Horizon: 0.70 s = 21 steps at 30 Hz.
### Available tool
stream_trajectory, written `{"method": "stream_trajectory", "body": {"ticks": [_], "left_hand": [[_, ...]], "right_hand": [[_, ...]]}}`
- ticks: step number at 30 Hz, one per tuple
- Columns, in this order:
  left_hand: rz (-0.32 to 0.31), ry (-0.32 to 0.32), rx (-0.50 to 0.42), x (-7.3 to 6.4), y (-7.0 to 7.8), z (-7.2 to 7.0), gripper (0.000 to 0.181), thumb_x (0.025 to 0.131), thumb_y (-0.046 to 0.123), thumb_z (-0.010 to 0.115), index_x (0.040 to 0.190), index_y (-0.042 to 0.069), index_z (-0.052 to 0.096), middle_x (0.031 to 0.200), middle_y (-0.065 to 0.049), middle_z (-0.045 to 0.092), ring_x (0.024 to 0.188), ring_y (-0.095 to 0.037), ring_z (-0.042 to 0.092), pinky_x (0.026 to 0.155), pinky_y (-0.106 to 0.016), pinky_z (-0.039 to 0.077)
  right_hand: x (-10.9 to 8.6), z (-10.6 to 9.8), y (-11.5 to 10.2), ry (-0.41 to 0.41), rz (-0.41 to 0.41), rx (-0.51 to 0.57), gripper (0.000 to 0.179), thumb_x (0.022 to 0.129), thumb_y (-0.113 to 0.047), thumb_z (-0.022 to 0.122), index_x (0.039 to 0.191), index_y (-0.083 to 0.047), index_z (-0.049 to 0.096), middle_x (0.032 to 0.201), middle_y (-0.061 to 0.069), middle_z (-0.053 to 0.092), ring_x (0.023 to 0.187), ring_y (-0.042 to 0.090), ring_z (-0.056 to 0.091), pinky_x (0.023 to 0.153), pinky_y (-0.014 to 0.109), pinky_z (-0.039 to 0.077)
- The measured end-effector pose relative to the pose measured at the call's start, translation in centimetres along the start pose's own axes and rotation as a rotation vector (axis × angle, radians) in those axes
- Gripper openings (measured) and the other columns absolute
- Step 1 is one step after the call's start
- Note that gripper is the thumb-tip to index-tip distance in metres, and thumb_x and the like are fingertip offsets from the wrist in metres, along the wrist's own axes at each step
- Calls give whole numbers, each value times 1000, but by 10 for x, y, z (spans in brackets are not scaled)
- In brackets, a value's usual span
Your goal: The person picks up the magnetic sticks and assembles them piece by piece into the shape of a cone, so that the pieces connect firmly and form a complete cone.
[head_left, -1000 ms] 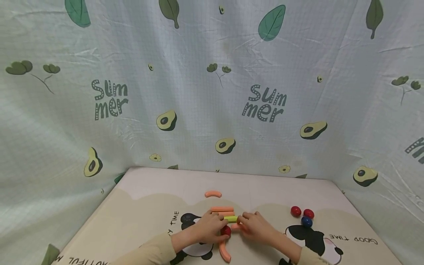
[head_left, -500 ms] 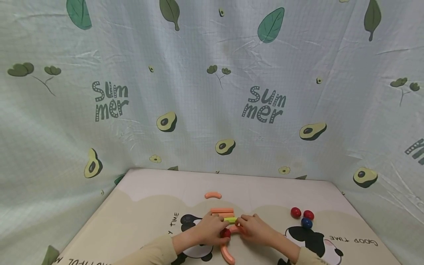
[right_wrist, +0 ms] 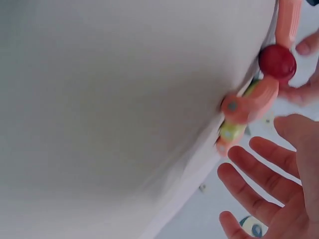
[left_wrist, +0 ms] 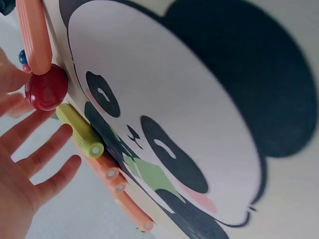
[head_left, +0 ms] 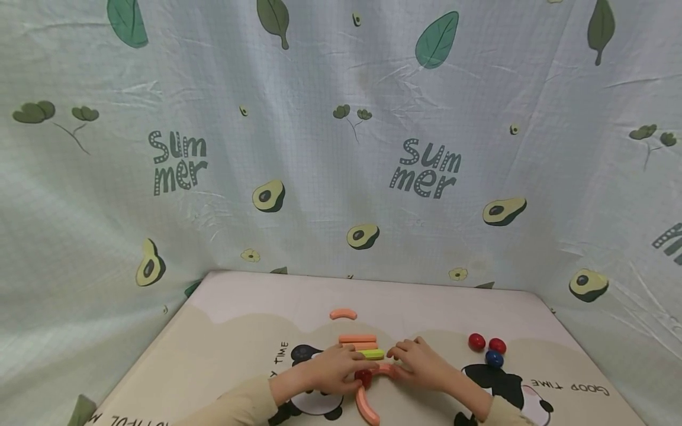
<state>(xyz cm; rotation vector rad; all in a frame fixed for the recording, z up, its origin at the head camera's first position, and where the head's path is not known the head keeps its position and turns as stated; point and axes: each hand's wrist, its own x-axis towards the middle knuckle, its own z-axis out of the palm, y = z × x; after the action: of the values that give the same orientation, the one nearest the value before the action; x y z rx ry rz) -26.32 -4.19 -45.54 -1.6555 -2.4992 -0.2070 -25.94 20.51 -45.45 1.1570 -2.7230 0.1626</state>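
My left hand holds a red ball between thumb and index finger, its other fingers spread. One curved orange rod runs from the ball toward me; another curved orange rod meets its right side. My right hand is beside that second rod's free end, its fingers spread apart and loosely bent with nothing in them. A yellow-green rod lies just beyond the ball, partly covered by my left fingers in the head view. Pale round dots mark the rod ends in the left wrist view.
Straight orange rods lie beyond the yellow-green one, and a curved orange piece lies farther back. Two red balls and a blue ball sit to the right. A printed curtain hangs behind the table.
My right hand has let go of the curved orange rod beside the red ball and drawn back slightly to the right. The left hand stays at the ball.
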Motion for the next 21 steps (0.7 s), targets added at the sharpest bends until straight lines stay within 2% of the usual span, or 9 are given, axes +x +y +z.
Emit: {"method": "stream_trajectory", "body": {"ticks": [4, 13, 21], "left_hand": [[20, -24, -5, -5, 1, -2, 35, 87, 28, 53, 122, 24, 53, 115, 8, 59, 97, -9, 51, 81, -25, 43], [39, -20, 45, -10, 1, -4, 36, 87, 32, 54, 122, 24, 52, 117, 8, 58, 96, -9, 49, 80, -25, 40], [37, -39, 56, -12, -1, -5, 37, 87, 35, 54, 122, 24, 51, 117, 8, 56, 101, -10, 48, 85, -29, 39]], "right_hand": [[-6, -4, 11, 53, 29, -40, 12, 85, -25, 57, 95, -18, 61, 87, -8, 60, 77, 6, 51, 70, 30, 37], [-24, -12, 40, 173, 110, -166, 18, 77, -19, 67, 93, -15, 62, 85, -5, 60, 80, 12, 55, 69, 34, 39], [-40, -16, 69, 214, 232, -284, 22, 71, -13, 71, 90, -13, 61, 82, -1, 59, 76, 17, 53, 66, 39, 41]]}}
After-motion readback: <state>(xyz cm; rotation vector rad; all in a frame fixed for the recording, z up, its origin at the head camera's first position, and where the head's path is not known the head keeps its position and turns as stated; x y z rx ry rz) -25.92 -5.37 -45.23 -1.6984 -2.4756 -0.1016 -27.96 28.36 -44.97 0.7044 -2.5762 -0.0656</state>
